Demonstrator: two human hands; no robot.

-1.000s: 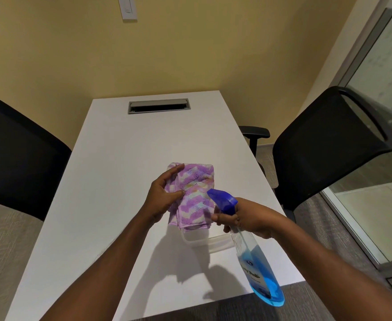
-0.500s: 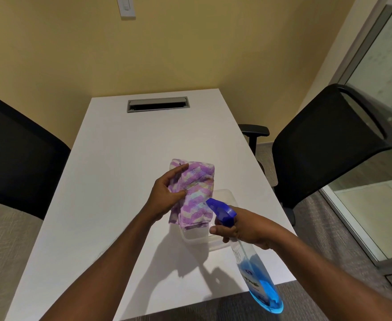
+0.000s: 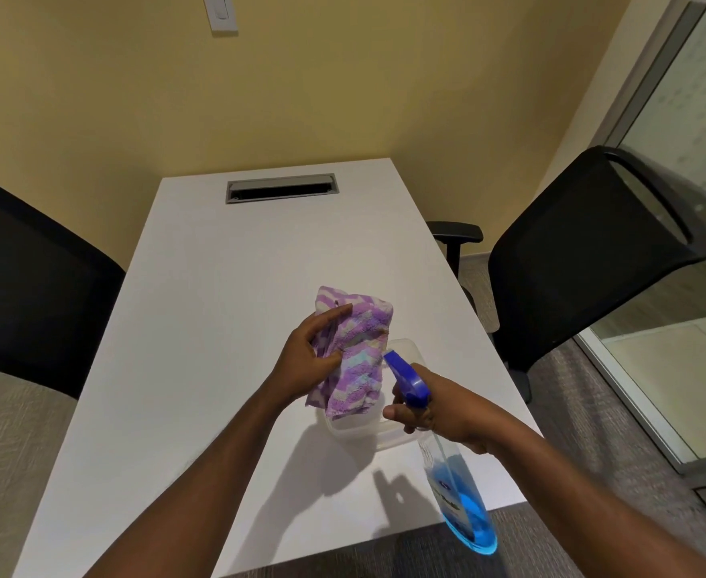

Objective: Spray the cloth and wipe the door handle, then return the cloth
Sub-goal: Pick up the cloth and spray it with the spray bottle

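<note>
At the near right, the spray bottle tilts, label blurred, neck gripped by the right hand; its nozzle points at the purple cloth, clutched in the left hand, half hiding a clear container on the bench

left hand raised, thumb and fingers pinched closed. right hand fisted, index finger curled forward. both forearms extended.
</note>
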